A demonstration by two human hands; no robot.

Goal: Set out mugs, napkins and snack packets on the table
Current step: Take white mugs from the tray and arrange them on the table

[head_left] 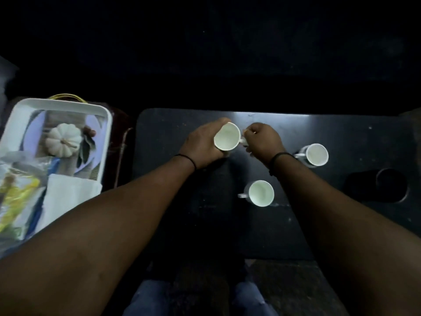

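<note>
A white mug (227,136) is at the far middle of the dark table (341,133), tilted slightly. My left hand (202,144) grips its body from the left. My right hand (262,140) pinches its handle from the right. A second white mug (260,193) stands upright nearer to me, its handle pointing left. A third white mug (315,155) stands upright to the right, beside my right wrist. White napkins (70,192) and yellow snack packets (16,199) lie in the white tray (66,103) at the left.
The tray rests off the table's left edge and also holds a small white pumpkin (62,142) on a printed sheet. A round cup-holder recess (391,185) sits in the table at the right. My knees show below the table's near edge.
</note>
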